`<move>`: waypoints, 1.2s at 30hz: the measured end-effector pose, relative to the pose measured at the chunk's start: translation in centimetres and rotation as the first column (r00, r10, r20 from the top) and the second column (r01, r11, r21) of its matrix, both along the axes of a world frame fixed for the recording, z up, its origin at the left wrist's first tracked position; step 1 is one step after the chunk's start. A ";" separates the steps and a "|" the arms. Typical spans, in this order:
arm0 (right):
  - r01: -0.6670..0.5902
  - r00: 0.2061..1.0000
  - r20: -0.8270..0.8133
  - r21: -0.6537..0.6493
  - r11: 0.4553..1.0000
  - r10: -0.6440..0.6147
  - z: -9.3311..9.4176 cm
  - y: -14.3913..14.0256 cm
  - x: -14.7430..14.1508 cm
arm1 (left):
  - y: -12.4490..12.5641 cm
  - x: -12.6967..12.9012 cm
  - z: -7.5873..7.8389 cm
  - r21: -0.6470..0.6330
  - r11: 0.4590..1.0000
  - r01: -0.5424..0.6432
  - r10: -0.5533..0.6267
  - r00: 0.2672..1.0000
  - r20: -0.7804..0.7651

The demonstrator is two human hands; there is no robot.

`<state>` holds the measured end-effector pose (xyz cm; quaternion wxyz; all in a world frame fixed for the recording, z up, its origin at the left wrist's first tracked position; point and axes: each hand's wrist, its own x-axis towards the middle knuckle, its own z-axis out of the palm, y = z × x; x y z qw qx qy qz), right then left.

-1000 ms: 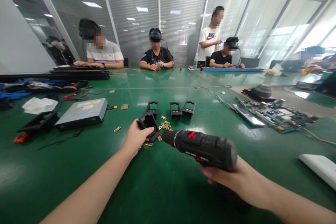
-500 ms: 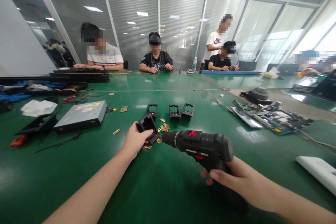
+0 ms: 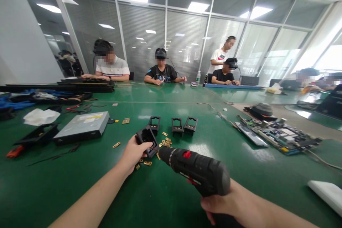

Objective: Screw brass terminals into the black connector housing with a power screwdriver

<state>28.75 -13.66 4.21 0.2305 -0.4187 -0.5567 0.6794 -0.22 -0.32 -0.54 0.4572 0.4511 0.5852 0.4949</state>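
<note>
My left hand [image 3: 135, 152] grips a black plastic frame [image 3: 146, 139], tilted up above the table, with the thumb over its near edge. In my right hand [image 3: 217, 203] is a black cordless drill [image 3: 197, 167] with red buttons. Its chuck points left at the frame, and the bit reaches the frame's lower right side; whether the tip touches a screw I cannot make out. Small brass plates [image 3: 167, 140] lie scattered beneath and beside the frame. Behind it stand three similar black frames: one [image 3: 155, 124] partly hidden by the held frame, another [image 3: 177, 125] and a third [image 3: 191, 124].
A silver disc drive [image 3: 82, 127] and another black frame [image 3: 36, 137] lie at left, beside white tissue [image 3: 41, 117]. At right are a circuit board [image 3: 287, 131] and a white object [image 3: 326, 196]. Several people are across the green table [image 3: 171, 199].
The drill has swung down and left, its body more tilted, with its chuck nearer the held frame. The whole view has shifted lower as the head tipped up.
</note>
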 end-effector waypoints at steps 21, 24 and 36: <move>-0.179 0.978 0.100 -0.028 0.983 0.181 -0.5 1.3 1.4 | 0.4 -0.5 -0.7 -0.026 0.999 0.040 -0.032 0.961 0.275; -0.232 0.970 0.047 -0.104 0.967 0.238 -1.8 1.4 2.0 | 0.4 -0.5 -0.8 -0.014 0.998 0.055 -0.049 0.964 0.262; -0.185 0.977 0.115 0.021 0.982 0.182 -0.8 1.3 2.2 | 0.5 -0.4 -0.9 0.005 1.000 0.030 -0.031 0.961 0.274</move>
